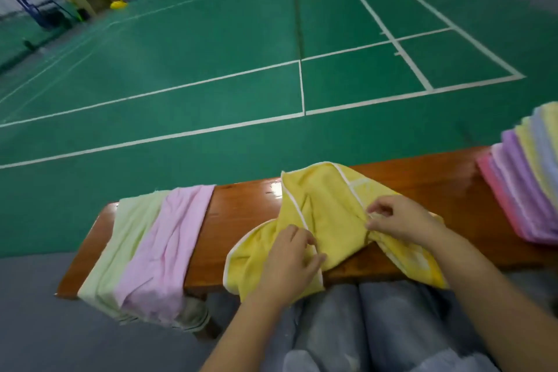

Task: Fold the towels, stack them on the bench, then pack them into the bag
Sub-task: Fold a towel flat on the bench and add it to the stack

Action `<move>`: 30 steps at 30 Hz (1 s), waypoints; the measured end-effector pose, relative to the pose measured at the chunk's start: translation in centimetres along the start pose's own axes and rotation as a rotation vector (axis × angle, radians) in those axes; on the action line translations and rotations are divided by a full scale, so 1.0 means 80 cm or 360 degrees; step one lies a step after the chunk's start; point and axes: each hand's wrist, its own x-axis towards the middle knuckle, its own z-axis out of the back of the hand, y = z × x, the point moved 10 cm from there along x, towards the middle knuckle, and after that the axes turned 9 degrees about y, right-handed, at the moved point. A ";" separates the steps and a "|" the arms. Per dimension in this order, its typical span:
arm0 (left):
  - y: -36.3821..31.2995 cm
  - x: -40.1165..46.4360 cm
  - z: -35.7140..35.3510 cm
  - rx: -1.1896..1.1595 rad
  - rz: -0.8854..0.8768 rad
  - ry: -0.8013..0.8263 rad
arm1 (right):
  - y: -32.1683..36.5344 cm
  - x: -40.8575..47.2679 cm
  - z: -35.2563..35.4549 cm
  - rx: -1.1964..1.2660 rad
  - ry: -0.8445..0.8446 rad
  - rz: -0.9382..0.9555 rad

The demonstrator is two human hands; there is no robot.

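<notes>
Yellow towel (320,208) sits crumpled and unfolded on the middle of the wooden bench (241,205), white piping along its edges, one corner standing up at the back, the near part drooping over the bench's front edge toward the person's lap. Fabric is bunched and twisted between the two hands.

Left hand (287,263) has fingers curled into the towel's near edge, pinching the cloth by the white trim. Right hand (398,220) pinches a fold of the same towel between thumb and fingertips, a little further back and to the right. Both hands clamped on cloth, neither free.

Around it: a pink towel (163,251) and a pale green towel (120,244) lie draped side by side over the left end of the bench, unfolded, hanging off the front edge. At the right end, a stack of folded towels (525,178) in pink, purple, yellow and blue, partly cut off by the frame edge.

Person's grey trousers (362,326) fill the foreground. Beyond the bench is green court floor (211,69) with white lines. Background gear at top left is too blurred to identify.
</notes>
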 end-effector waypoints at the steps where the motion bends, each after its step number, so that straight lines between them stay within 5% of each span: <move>1: -0.004 -0.009 -0.018 0.0071 -0.0068 0.0082 | -0.005 -0.004 -0.009 -0.0039 -0.0035 0.0020; 10: 0.035 -0.017 -0.038 -0.0031 0.0016 0.0240 | -0.007 -0.020 -0.010 -0.0002 -0.0326 0.0058; 17: 0.052 -0.018 0.013 -0.1059 0.0472 0.0042 | -0.029 -0.036 0.014 0.0577 -0.0582 0.0021; 23: -0.002 -0.012 0.064 -0.1917 0.0307 -0.0209 | 0.024 -0.076 0.050 0.0919 -0.0846 0.0225; 30: -0.049 0.002 0.063 -0.2462 0.0268 -0.0335 | 0.121 -0.104 0.007 0.1403 -0.0465 0.0539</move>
